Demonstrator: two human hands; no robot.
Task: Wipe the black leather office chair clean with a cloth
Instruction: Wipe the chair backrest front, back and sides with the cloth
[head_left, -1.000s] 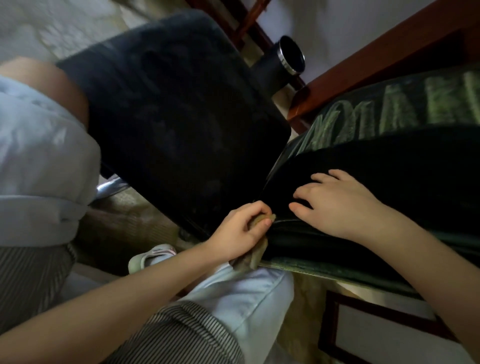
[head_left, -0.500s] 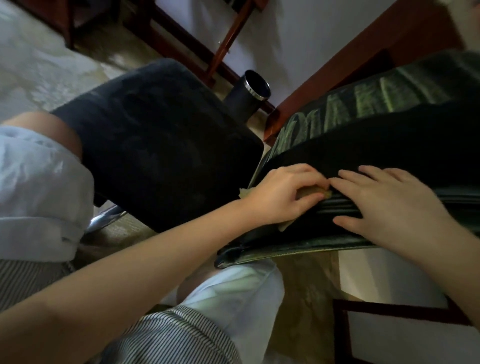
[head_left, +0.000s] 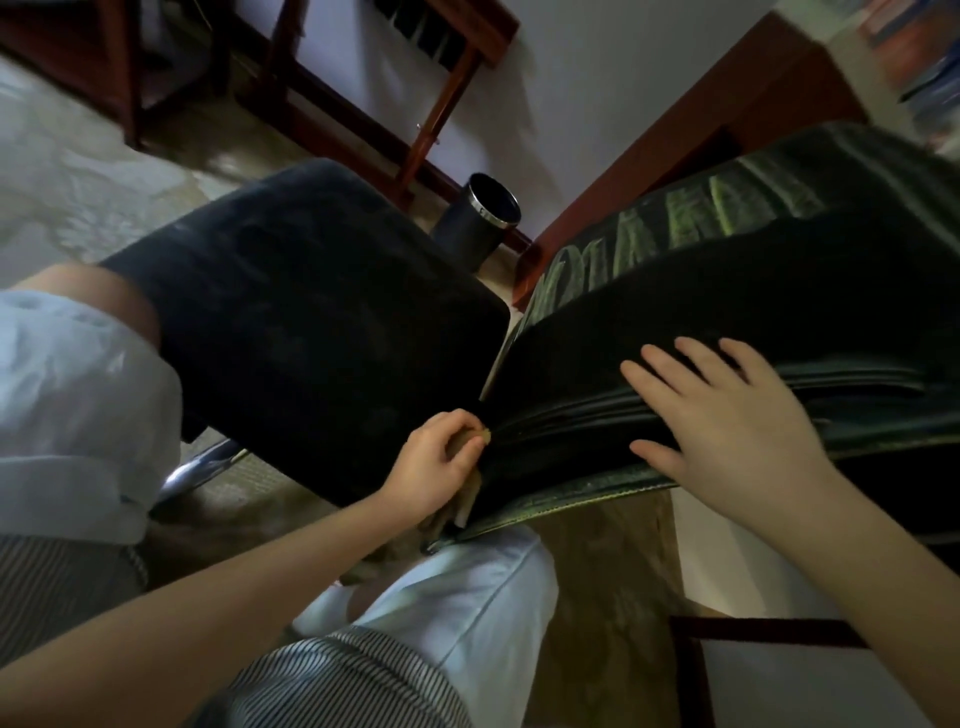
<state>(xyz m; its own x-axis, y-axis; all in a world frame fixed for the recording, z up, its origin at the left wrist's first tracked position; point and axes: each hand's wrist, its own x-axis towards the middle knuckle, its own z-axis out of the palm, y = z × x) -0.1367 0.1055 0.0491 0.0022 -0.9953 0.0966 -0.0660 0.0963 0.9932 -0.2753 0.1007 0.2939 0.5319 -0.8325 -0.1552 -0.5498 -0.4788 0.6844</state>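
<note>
The black leather office chair shows its seat (head_left: 311, 332) at centre left and its backrest (head_left: 675, 322) at the right, with pleated folds along the near edge. My left hand (head_left: 436, 462) grips a small tan cloth (head_left: 470, 444) and holds it against the gap where the seat meets the backrest. Most of the cloth is hidden in my fist; a bit hangs below it. My right hand (head_left: 727, 431) lies flat with fingers spread on the backrest's pleats.
A black cylindrical bin (head_left: 480, 221) with a metal rim stands on the floor behind the chair. Dark red wooden furniture legs (head_left: 436, 119) line the white wall. A chrome chair part (head_left: 202, 467) shows under the seat. My knees in pale shorts are at the left and bottom.
My left hand has slid the cloth back left along the backrest's pleats to the seat gap. My right hand has moved slightly right. The view has tilted upward.
</note>
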